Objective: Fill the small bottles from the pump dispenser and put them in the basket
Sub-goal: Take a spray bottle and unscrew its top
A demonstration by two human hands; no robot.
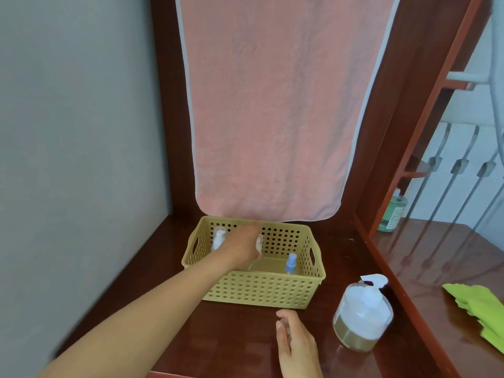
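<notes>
Head: left hand point(244, 245) grips small bottle point(259, 241) in basket point(259, 291); right hand point(296, 347) fingers point(283, 330) relaxed, empty.

Basket point(261, 290) is coloured pale yellow, perforated w/ round holes. Towel point(272, 105) is noted as pink, edged pale grey; cloth point(480, 309) lime green. Pump dispenser point(362, 320) is capped white, brownish liq. inside.

Three small bottles point(291, 264), one basket point(259, 290), one dispenser point(362, 317)
</notes>
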